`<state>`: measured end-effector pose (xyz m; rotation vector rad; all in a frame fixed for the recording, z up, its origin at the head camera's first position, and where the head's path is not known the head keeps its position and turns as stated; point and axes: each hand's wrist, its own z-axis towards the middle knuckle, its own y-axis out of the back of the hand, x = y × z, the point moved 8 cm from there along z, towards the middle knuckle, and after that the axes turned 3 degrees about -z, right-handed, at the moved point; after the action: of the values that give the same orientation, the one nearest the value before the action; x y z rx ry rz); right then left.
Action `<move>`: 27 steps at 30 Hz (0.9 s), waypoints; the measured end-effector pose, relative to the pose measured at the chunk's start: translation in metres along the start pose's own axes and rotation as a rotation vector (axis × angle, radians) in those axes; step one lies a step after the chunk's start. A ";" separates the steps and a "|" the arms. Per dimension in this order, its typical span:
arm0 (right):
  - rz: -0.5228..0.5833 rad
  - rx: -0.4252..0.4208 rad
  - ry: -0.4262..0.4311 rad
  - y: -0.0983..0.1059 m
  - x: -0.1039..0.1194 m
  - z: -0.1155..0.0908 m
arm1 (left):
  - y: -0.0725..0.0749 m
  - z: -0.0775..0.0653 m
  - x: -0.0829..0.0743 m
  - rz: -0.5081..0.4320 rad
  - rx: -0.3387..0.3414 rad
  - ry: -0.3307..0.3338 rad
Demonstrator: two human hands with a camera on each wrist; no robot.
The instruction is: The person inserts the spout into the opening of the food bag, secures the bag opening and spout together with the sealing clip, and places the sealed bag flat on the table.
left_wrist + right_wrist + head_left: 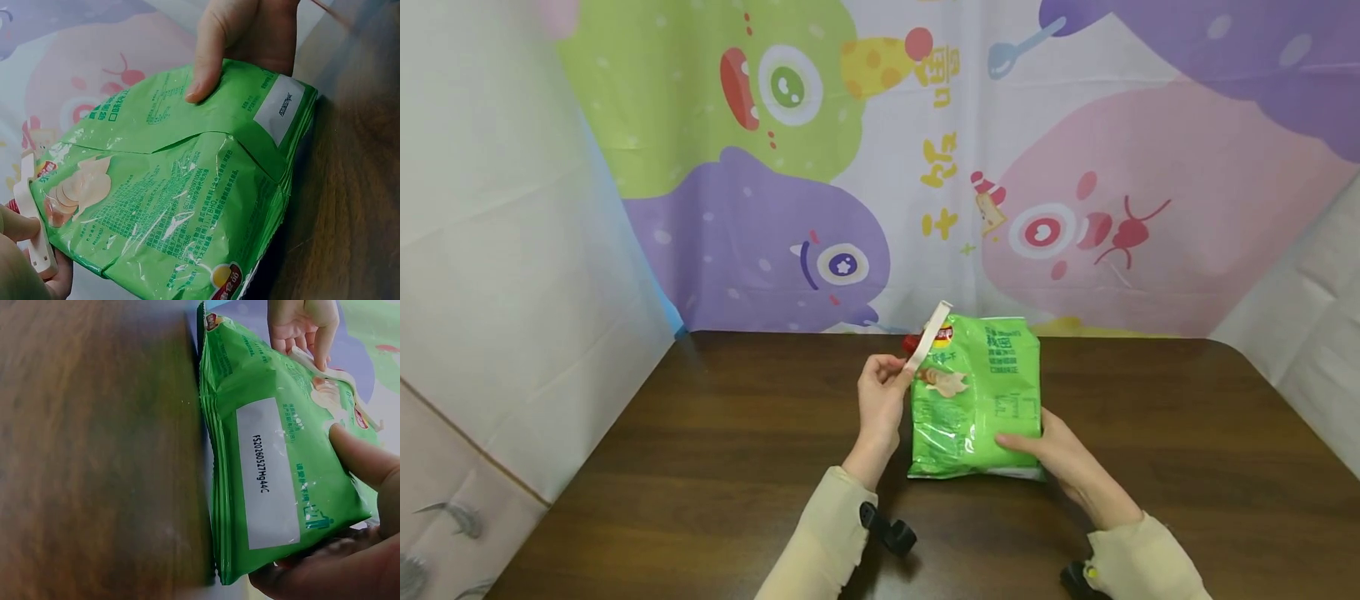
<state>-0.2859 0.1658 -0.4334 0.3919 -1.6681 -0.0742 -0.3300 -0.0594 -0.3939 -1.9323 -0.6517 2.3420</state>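
Note:
A green bag of chips (973,417), printed with white and green lettering and a picture of chips, stands tilted over the brown table. Along its left edge runs a slim cream-white bag clip (934,329). My left hand (878,406) pinches this clip (39,240) at its near part between thumb and fingers. The right hand (1067,454) grips the bag's lower right side, thumb across the printed face and fingers behind. A white label with a printed code (265,472) shows near the bag's crimped end in the right wrist view.
The dark wooden table (722,433) reaches back to a hanging cloth (910,275) with cartoon monsters. Pale cloth sides (512,208) flank the table. Black wrist cameras (891,533) sit on both cream sleeves (827,533).

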 end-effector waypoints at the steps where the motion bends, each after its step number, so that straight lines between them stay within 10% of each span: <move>1: -0.010 -0.006 -0.003 0.000 -0.001 0.000 | 0.001 0.000 0.000 0.001 -0.004 0.000; 27: 0.231 0.041 -0.061 -0.008 -0.010 -0.002 | 0.012 0.007 0.021 0.084 0.031 0.108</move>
<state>-0.2813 0.1617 -0.4447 0.2272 -1.7663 0.1206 -0.3381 -0.0663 -0.4161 -2.0947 -0.5339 2.2593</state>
